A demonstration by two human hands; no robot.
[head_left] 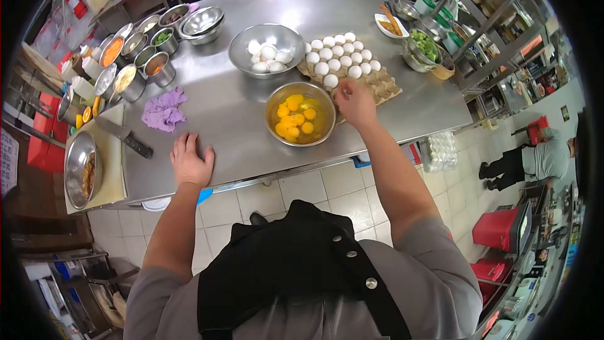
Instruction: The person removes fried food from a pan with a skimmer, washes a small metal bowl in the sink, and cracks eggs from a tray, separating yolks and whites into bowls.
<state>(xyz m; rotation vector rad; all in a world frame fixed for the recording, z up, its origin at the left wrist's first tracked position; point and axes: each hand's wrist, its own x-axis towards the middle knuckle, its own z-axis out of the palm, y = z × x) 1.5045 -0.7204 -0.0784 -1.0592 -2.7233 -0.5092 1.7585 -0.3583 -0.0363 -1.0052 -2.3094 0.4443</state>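
My left hand (192, 160) lies flat on the steel table (233, 104), fingers stretched out, holding nothing. With fingers curled together, my right hand (355, 103) is at the near edge of the cardboard egg tray (385, 84), just right of a steel bowl of cracked eggs (301, 114). Whatever its fingers hold, if anything, is hidden. Several yellow yolks lie in clear egg white in that bowl. White eggs (330, 80) stand in rows in the tray, and its near right cups hold none. Behind the cracked eggs, another steel bowl (241, 46) contains eggshells or whole white eggs; I cannot tell which.
A purple cloth (165, 109) and a knife (126, 138) lie to the left, the knife partly on a cutting board (113, 170). Steel containers of ingredients (160, 69) line the far left. A bowl of greens (425, 47) stands far right. Another person (535, 162) is across the floor.
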